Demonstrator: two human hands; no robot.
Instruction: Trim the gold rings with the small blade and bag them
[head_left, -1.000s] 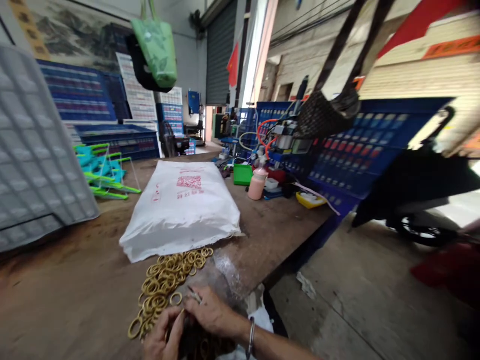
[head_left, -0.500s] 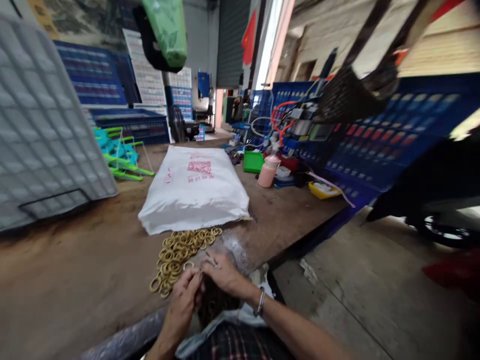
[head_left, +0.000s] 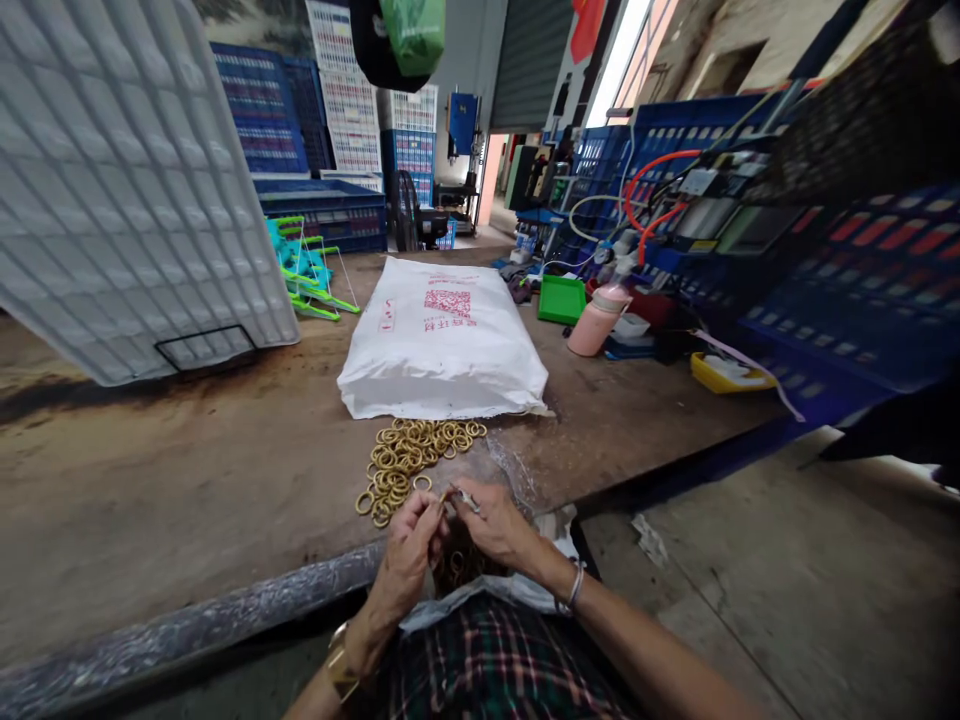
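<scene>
We see the two hands close together above the lap, at the near edge of the brown table (head_left: 195, 450). The left hand (head_left: 409, 542) pinches with its fingertips what looks to us like a brass-coloured ring (head_left: 444, 497), partly hidden by the fingers. The right hand (head_left: 496, 525) is closed on a small metal tool (head_left: 469, 502), whose kind we cannot tell, and its fingertips are just beside the ring. Under the hands, more rings (head_left: 457, 565) lie in shadow, within a pale sheet (head_left: 504, 590) which is spread over the plaid garment (head_left: 487, 665).

Beyond the left hand, on the table, we find a pile of brass-coloured rings (head_left: 401, 462), and one loose ring (head_left: 422, 483) is at its right side. The pile reaches to the near edge of a white sack (head_left: 442, 388) with red print, lying flat. Farther to the right we notice a pink bottle (head_left: 592, 328), standing near a green tray (head_left: 562, 300), and a yellow tray (head_left: 716, 378).
</scene>
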